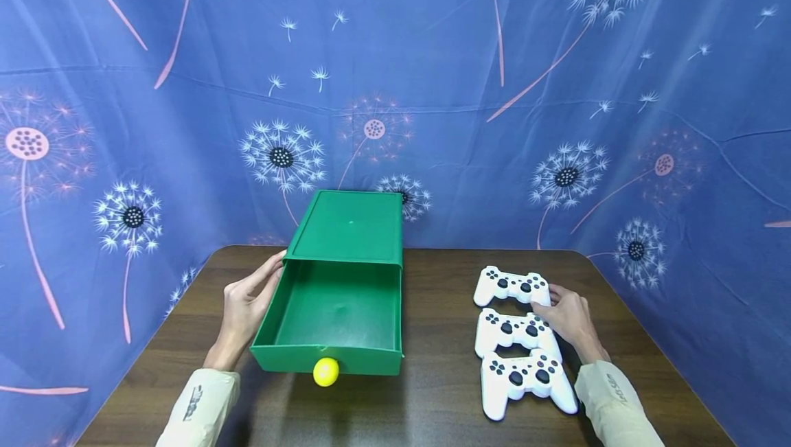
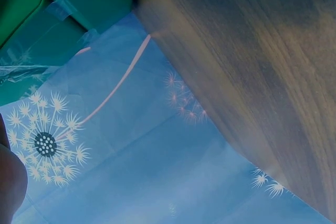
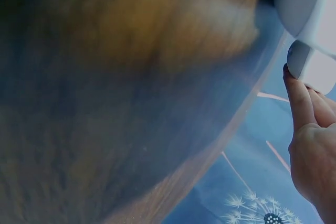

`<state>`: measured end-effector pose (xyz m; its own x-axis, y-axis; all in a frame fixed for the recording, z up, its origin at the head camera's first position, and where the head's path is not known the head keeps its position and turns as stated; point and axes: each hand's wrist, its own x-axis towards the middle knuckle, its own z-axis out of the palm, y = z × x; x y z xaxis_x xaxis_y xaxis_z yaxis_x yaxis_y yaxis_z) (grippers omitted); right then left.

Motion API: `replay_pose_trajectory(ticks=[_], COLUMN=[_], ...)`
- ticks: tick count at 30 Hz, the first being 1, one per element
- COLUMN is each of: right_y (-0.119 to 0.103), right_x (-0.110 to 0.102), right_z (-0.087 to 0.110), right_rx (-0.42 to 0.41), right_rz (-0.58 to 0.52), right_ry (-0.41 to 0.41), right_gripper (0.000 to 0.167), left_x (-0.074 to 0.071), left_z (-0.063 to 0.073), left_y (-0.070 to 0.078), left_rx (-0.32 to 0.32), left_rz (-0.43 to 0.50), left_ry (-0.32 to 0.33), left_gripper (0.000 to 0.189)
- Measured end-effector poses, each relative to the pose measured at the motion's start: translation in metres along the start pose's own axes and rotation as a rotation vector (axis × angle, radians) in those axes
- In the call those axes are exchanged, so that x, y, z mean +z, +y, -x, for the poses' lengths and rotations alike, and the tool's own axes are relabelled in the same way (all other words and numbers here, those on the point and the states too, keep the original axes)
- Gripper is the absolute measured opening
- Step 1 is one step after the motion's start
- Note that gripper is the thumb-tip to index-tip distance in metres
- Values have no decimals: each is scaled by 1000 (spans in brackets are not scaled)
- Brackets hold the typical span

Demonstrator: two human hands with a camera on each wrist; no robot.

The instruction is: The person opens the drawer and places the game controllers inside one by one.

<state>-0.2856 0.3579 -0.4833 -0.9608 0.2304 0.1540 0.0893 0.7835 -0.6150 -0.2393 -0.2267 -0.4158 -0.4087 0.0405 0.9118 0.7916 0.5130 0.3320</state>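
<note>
A green box [image 1: 351, 222] stands on the table with its drawer [image 1: 338, 310] pulled out toward me, bare inside, with a yellow ball-shaped knob [image 1: 325, 371] on its front. My left hand [image 1: 243, 306] rests its extended fingers against the box's left side; fingertips are partly hidden. On the right, three white game controllers lie in a column: the far controller [image 1: 510, 285], the middle controller [image 1: 508, 330] and the near controller [image 1: 526, 378]. My right hand [image 1: 570, 316] pinches the right handle of the far one between thumb and fingers.
The dark wooden table [image 1: 441, 337] spreads between the box and the controllers. A blue cloth with dandelion prints [image 1: 457, 158] hangs behind it and along both sides. Clear tape [image 2: 60, 8] shows on the green box in the left wrist view.
</note>
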Motion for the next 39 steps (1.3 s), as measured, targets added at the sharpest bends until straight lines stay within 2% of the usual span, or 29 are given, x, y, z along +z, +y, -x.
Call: replay_pose_trajectory(ticks=[6, 18, 30, 39], right_y=[-3, -20, -59, -84], right_x=[-4, -20, -29, -35], right_z=[2, 15, 52, 77], right_rx=[-16, -135, -230, -249], right_rz=[-4, -48, -94, -160], right_ry=[48, 150, 217, 216], right_gripper=[72, 67, 60, 58], left_x=[0, 1, 0, 1], left_z=[0, 0, 0, 2], left_y=[1, 0, 2, -2], left_rx=[-6, -2, -24, -9], left_rz=[-5, -4, -6, -11], left_ry=[0, 11, -2, 18], left_gripper=[53, 54, 52, 52])
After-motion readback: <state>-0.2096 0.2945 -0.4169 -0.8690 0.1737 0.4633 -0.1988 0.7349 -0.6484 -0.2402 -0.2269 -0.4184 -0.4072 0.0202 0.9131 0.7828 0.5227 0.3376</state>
